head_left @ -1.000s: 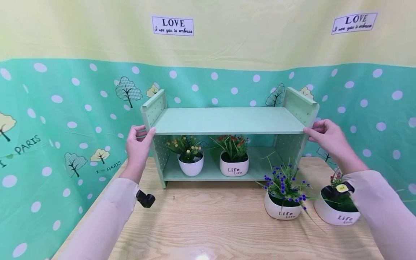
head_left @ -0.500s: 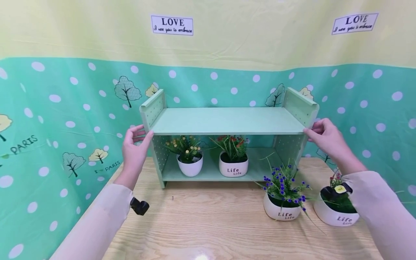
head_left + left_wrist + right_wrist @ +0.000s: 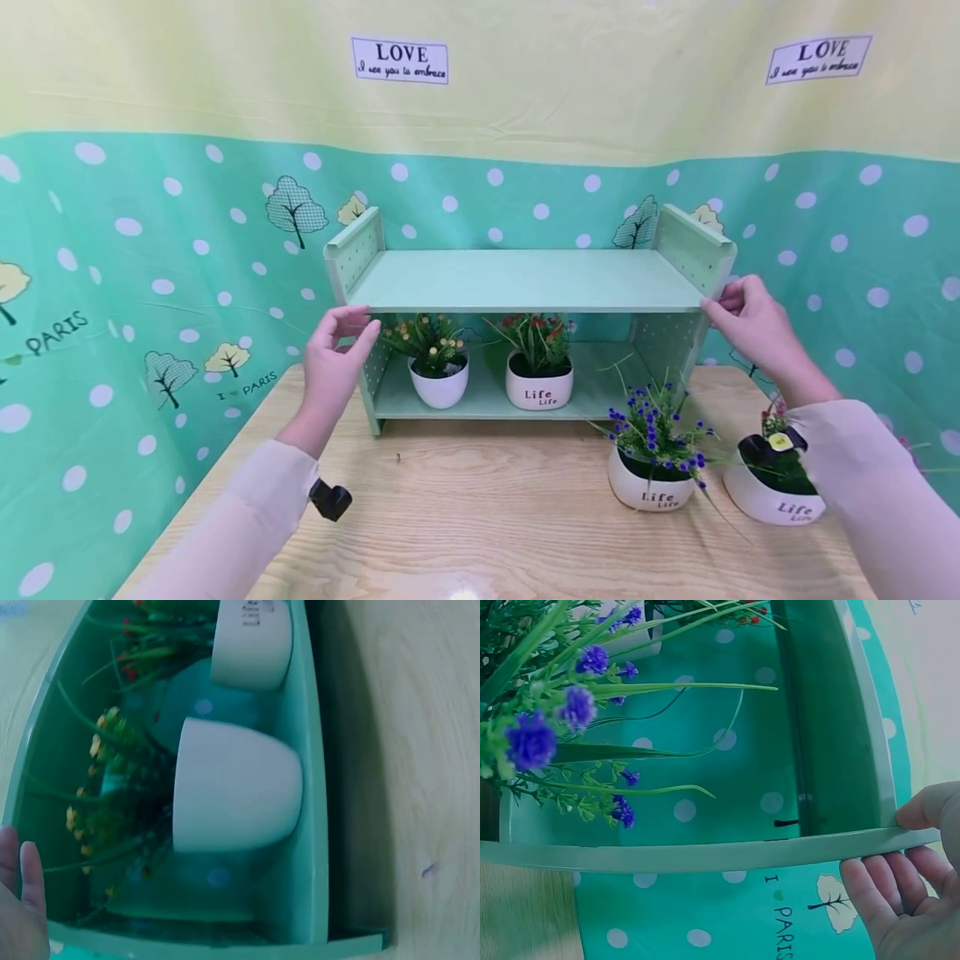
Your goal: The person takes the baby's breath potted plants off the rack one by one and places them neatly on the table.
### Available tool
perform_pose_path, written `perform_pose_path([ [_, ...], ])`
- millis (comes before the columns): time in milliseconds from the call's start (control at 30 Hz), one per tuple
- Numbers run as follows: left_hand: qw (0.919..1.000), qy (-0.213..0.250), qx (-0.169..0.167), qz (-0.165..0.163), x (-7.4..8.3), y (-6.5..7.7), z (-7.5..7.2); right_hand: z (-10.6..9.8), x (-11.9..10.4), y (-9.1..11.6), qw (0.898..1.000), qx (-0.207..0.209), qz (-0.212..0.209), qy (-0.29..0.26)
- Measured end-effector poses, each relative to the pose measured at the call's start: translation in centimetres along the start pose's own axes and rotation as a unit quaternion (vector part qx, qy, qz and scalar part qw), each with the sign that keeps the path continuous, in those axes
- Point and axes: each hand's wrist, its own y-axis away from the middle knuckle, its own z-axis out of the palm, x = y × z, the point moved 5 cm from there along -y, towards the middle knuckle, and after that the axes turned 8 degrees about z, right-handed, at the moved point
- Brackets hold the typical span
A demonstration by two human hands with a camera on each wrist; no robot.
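Note:
A pale green two-tier shelf (image 3: 525,282) stands on the wooden table. My right hand (image 3: 754,327) holds its right side panel at upper-tier height, thumb at the inner front edge and fingers (image 3: 885,881) along the outside. In front of the left panel is my left hand (image 3: 335,367), thumb and fingers apart with nothing between them; whether it touches the shelf I cannot tell. On the lower tier sit a plain white pot (image 3: 439,388) with yellow flowers and a white "Life" pot (image 3: 539,390) with red flowers.
A "Life" pot (image 3: 651,487) with blue-purple flowers stands on the table (image 3: 450,508) before the shelf's right end. Beside it, another white pot (image 3: 776,497) is partly hidden by my right forearm. A polka-dot curtain (image 3: 495,200) hangs close behind and at the sides.
My left hand has come off the shelf's left panel, moving slightly right and down in front of it. My right hand keeps its hold on the right panel. Shelf and pots stay put.

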Motion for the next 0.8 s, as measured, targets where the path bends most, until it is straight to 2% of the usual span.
perform_pose_path([
  [233,0.9964,0.013,-0.083,0.001,0.9,2.2,3.3,0.0,0.0,0.0,1.0,-0.006,-0.003,0.001],
  [367,0.9914,0.023,-0.128,0.014,2.8,3.6,4.9,0.0,-0.1,0.0,1.0,-0.012,-0.002,-0.001],
  [433,0.9896,0.03,-0.139,0.018,3.7,4.0,5.5,0.0,-0.1,-0.1,1.0,-0.013,-0.001,-0.003],
  [600,0.986,0.036,-0.162,0.017,4.2,4.9,7.0,0.0,0.0,-0.1,1.0,-0.013,0.004,-0.001],
  [700,0.9816,0.032,-0.188,0.006,4.2,5.7,8.3,0.0,0.0,-0.1,1.0,-0.016,0.005,0.0],
  [800,0.973,0.035,-0.228,-0.008,3.6,6.5,9.8,0.0,0.0,-0.1,1.0,-0.017,0.005,0.002],
])
